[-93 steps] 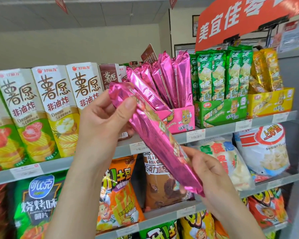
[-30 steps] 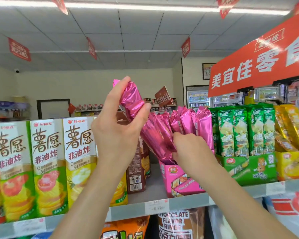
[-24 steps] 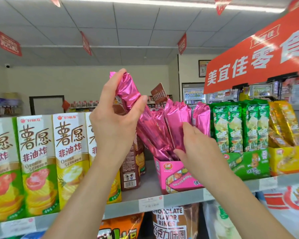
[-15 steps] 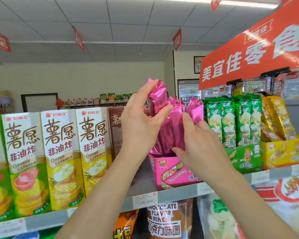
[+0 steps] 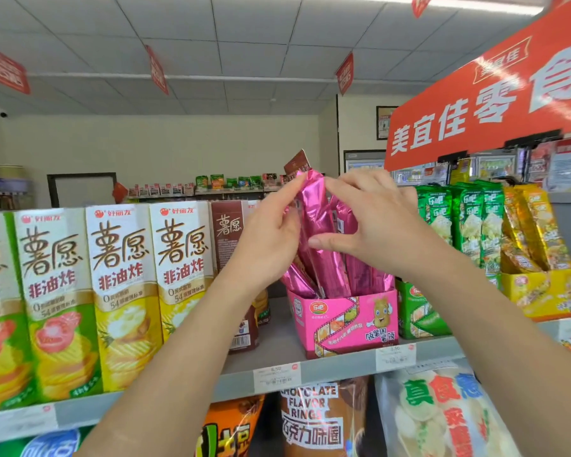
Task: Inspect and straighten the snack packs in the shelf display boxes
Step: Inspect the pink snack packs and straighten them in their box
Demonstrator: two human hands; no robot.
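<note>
A pink foil snack pack [image 5: 320, 235] stands upright in the pink display box [image 5: 343, 321] on the shelf, in front of other pink packs [image 5: 363, 275]. My left hand [image 5: 271, 239] holds its upper left edge, the index finger reaching up to the top seal. From the right, my right hand [image 5: 376, 222] grips it, with the thumb lying across the front and the fingers curled over the tops of the packs behind. One pink pack [image 5: 297, 278] leans to the left low in the box.
A green display box [image 5: 419, 318] with green packs and a yellow display box [image 5: 548, 291] with yellow packs stand to the right. Tall chip cartons [image 5: 122, 291] and a brown carton [image 5: 228, 232] fill the shelf to the left. Bagged snacks sit below. An orange sign [image 5: 475, 110] hangs above.
The pink pack went from tilted in the air to upright in the pink box. My right hand rose from the box's packs to the pack's top.
</note>
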